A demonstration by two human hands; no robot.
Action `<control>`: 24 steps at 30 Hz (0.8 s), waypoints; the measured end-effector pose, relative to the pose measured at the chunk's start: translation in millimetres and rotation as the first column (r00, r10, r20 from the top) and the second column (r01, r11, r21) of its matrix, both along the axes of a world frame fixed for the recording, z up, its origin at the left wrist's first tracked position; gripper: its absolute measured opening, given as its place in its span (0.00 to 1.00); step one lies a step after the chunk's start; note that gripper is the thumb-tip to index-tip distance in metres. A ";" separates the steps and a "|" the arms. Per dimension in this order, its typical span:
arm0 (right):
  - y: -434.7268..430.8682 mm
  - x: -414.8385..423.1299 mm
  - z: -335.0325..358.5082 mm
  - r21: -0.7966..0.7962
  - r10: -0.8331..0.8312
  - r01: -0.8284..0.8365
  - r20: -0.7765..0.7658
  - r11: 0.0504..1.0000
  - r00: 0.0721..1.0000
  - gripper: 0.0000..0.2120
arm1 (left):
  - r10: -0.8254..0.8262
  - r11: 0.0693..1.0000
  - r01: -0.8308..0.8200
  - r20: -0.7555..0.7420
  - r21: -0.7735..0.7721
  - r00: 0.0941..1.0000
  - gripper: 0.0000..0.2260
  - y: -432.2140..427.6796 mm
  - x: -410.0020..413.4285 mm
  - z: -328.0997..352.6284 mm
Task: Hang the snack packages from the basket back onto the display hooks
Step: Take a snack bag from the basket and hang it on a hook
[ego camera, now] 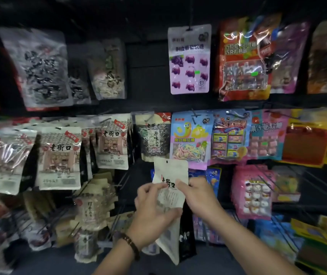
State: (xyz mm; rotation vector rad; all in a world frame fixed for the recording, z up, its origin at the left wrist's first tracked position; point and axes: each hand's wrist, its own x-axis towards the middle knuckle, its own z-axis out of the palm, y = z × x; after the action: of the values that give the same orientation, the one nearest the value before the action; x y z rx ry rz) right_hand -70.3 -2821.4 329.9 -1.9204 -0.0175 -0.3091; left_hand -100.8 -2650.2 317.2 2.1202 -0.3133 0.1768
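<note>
Hands meet at the centre of a dark snack display, both gripping one cream-white flat plastic snack pouch [170,183] printed with black brush characters and a small red mark. The left hand [152,212], with a brown beaded bracelet [131,245] at the wrist, wraps the pouch's lower left side, thumb pressed across the front. The right hand [199,195] pinches the right edge, thumb on the front by the characters. A second pale pouch and a black one seem bundled behind, hanging below the left palm; how many are held is unclear.

The pouch stands nearly upright, tilted slightly left, in front of the wall and not yet on any hook. A small round hang hole [167,161] sits near its top edge, just below a seed packet [152,136] with dark contents on the row above. Matching cream packets with a shopfront picture [111,141] hang to the upper left.

To do this step well, it seems best to keep the top edge flat and taut, line the hole up with the tip of a bare black wire hook [120,183], and slide the pouch straight back. The basket is out of view.
</note>
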 end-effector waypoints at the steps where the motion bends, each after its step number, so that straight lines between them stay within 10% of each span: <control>1: 9.4 -0.3 11.3 -0.042 -0.020 0.020 0.011 0.999 1.000 0.26 | -0.038 0.999 0.037 -0.040 -0.022 0.998 0.37 0.4 -2.6 2.6; 11: 71.4 3.3 73.4 -0.222 0.245 -0.249 -0.044 0.943 0.968 0.31 | 0.218 0.933 -0.170 0.123 -0.316 0.968 0.07 29.7 27.9 17.8; 14: 77.4 13.7 81.6 -0.210 0.319 -0.327 -0.069 0.921 0.945 0.34 | 0.391 0.843 -0.350 0.019 -0.410 0.920 0.19 44.6 38.9 27.3; 17: 71.6 31.6 79.6 -0.281 0.191 -0.164 0.072 0.946 0.979 0.15 | 0.312 0.851 -0.307 -0.059 -0.426 0.948 0.25 66.7 48.0 32.7; 20: 65.7 49.1 74.4 -0.193 0.026 -0.005 0.107 0.981 0.994 0.19 | 0.233 0.843 -0.267 -0.130 -0.468 0.964 0.20 84.5 53.1 38.7; 24: 74.1 85.2 59.6 0.100 0.236 -0.226 -0.098 0.969 0.967 0.20 | 0.170 0.807 -0.266 -0.223 -0.527 0.960 0.14 112.7 62.3 51.4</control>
State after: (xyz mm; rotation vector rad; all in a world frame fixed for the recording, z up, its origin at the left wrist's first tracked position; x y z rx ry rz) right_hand 15.0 -2747.3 389.5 -1.8237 -0.1524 -0.0469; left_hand -38.5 -2537.5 368.6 1.5683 0.0859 0.1971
